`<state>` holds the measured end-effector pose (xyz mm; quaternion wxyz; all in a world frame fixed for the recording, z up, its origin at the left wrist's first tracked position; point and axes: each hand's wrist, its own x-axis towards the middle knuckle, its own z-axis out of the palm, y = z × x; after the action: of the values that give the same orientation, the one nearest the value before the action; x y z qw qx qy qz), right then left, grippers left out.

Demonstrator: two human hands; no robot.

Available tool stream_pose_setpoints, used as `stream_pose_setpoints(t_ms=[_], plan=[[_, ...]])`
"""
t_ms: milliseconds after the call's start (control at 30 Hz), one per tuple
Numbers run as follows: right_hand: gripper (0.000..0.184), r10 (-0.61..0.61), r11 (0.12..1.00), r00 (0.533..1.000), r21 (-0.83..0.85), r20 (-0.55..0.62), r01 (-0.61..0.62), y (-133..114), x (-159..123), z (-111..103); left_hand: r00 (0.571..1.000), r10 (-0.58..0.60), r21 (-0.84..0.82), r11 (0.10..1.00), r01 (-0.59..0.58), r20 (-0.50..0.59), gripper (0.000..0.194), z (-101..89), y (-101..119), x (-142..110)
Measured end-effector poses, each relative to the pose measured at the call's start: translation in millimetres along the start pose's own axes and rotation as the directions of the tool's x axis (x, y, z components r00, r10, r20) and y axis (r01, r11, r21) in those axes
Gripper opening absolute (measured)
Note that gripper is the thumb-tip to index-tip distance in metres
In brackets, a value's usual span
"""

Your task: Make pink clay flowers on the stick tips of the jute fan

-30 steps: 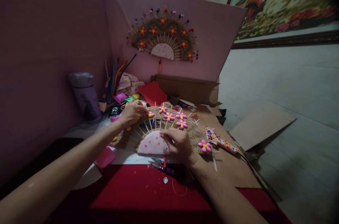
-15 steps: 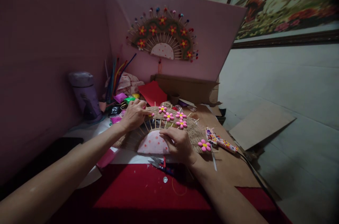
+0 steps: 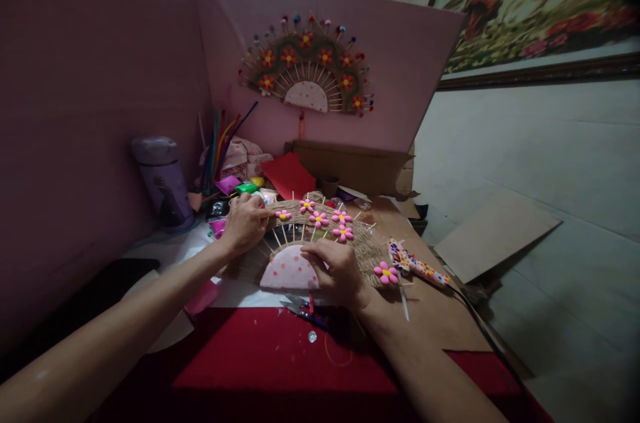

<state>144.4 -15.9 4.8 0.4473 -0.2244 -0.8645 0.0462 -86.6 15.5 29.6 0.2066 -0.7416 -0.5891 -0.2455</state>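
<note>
A twine-woven hand fan (image 3: 367, 250) with thin wooden ribs lies in front of me. Several pink flowers with yellow centres sit on its band, among them a flower (image 3: 283, 215) at the upper left and a larger flower (image 3: 386, 273) at the lower right. My right hand (image 3: 337, 270) is closed on the fan's white, red-dotted half-circle base (image 3: 287, 268), thumb and fingers at its right side. My left hand (image 3: 247, 223) rests over the fan's left part, index finger stretched out beside the upper-left flower. That hand hides much of the left band.
Scissors (image 3: 305, 313) and a clear round bead (image 3: 313, 336) lie on the red cloth (image 3: 240, 356). A flower-patterned glue gun (image 3: 420, 266) with a cord lies on cardboard at right. A purple tumbler (image 3: 163, 183) stands at left. Another decorated fan (image 3: 306, 56) hangs behind.
My left hand first moved onto the upper-left flower, covering most of it, then drew back left and slightly down, uncovering it. My right hand has stayed on the fan's base.
</note>
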Motion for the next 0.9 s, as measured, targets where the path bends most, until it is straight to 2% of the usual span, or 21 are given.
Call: stream_pose_setpoints(t_ms=[133,200,233,300,367,433,467,533,633,767,900], plan=[[0.016,0.016,1.0,1.0,0.02,-0.013,-0.016,-0.9,0.4,-0.6,0.996,-0.067,-0.067,0.996,0.064,-0.05,0.03,-8.0,9.0,2.5],[0.015,0.043,0.998,0.998,0.042,-0.046,-0.041,-2.6,1.1,-1.6,0.986,-0.149,-0.247,0.961,0.124,-0.082,0.035,-14.2,24.7,2.0],[0.015,0.07,0.996,0.995,0.055,-0.077,-0.066,-3.3,1.5,-2.2,0.977,-0.199,-0.384,0.91,0.156,-0.073,0.035,-16.9,35.9,0.5],[0.015,0.142,0.988,0.977,0.082,-0.156,-0.13,-4.0,2.2,-3.1,0.955,-0.296,-0.651,0.721,0.239,0.022,0.034,-20.4,62.7,-5.3],[0.015,0.209,0.976,0.953,0.11,-0.219,-0.189,-2.8,2.6,-3.3,0.931,-0.337,-0.827,0.476,0.298,0.142,0.027,-20.5,89.8,-12.6],[0.015,0.234,0.969,0.947,0.127,-0.222,-0.21,-0.1,2.6,-2.8,0.884,-0.378,-0.887,0.255,0.384,0.274,0.02,-18.2,110.7,-18.3],[0.014,0.233,0.969,0.95,0.13,-0.208,-0.209,1.5,2.5,-2.4,0.857,-0.411,-0.896,0.174,0.409,0.312,0.019,-16.6,117.5,-20.0],[0.014,0.217,0.972,0.962,0.125,-0.166,-0.198,4.4,2.3,-1.6,0.821,-0.435,-0.895,0.069,0.44,0.37,0.014,-13.7,124.2,-20.9],[0.015,0.179,0.98,0.978,0.108,-0.102,-0.168,6.1,2.0,-0.3,0.828,-0.429,-0.911,0.026,0.412,0.362,0.017,-11.3,123.3,-20.6],[0.01,0.152,0.983,0.985,0.119,-0.08,-0.142,4.9,1.8,1.0,0.888,-0.384,-0.947,0.092,0.309,0.252,0.02,-9.8,119.4,-25.9],[0.009,0.139,0.983,0.985,0.137,-0.1,-0.125,4.5,2.0,0.3,0.903,-0.362,-0.953,0.099,0.286,0.233,0.017,-9.2,117.0,-33.0]])
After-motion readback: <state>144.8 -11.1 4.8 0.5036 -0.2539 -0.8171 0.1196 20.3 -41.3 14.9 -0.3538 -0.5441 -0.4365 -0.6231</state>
